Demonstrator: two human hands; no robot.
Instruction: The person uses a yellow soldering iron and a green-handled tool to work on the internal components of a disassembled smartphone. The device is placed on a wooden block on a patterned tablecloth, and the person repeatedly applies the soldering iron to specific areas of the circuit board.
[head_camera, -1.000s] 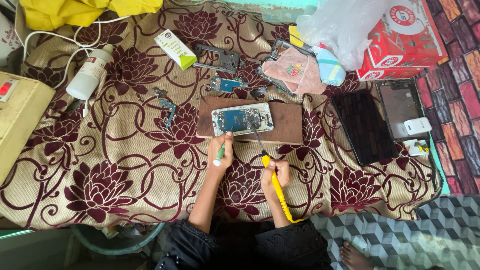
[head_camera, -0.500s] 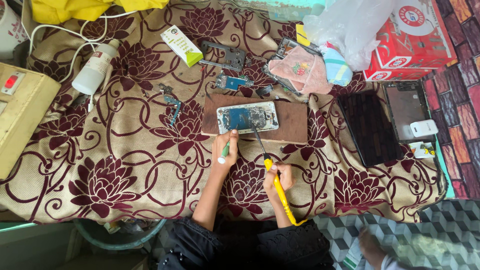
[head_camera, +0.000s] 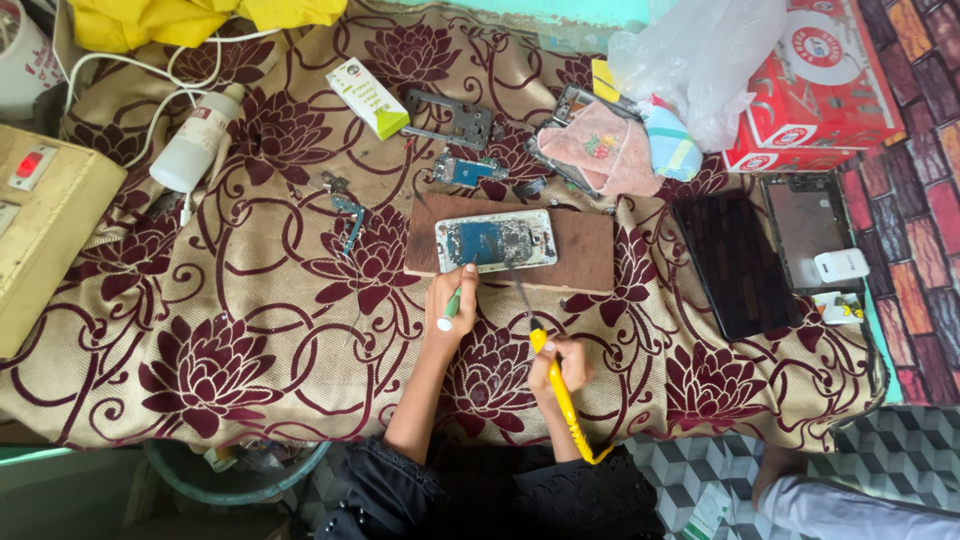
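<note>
An opened phone (head_camera: 496, 241) with its blue board exposed lies on a brown wooden board (head_camera: 585, 250) on the patterned cloth. My left hand (head_camera: 450, 297) grips a small green-and-white tool (head_camera: 448, 311) whose tip touches the phone's lower edge. A yellow-handled soldering iron (head_camera: 556, 383) is held in my right hand (head_camera: 560, 365), its thin metal tip reaching up to the phone's lower right part. Both forearms come up from the bottom, in black sleeves.
Around lie a white bottle (head_camera: 195, 140), a green-white box (head_camera: 368, 97), a metal phone frame (head_camera: 452, 118), a small circuit board (head_camera: 465, 170), a pink cloth (head_camera: 606, 150), a dark tablet (head_camera: 735, 262), a red carton (head_camera: 820, 85) and a beige power box (head_camera: 45, 225).
The view has shifted slightly. Both hands stay on the phone with their tools, with only small movements.
</note>
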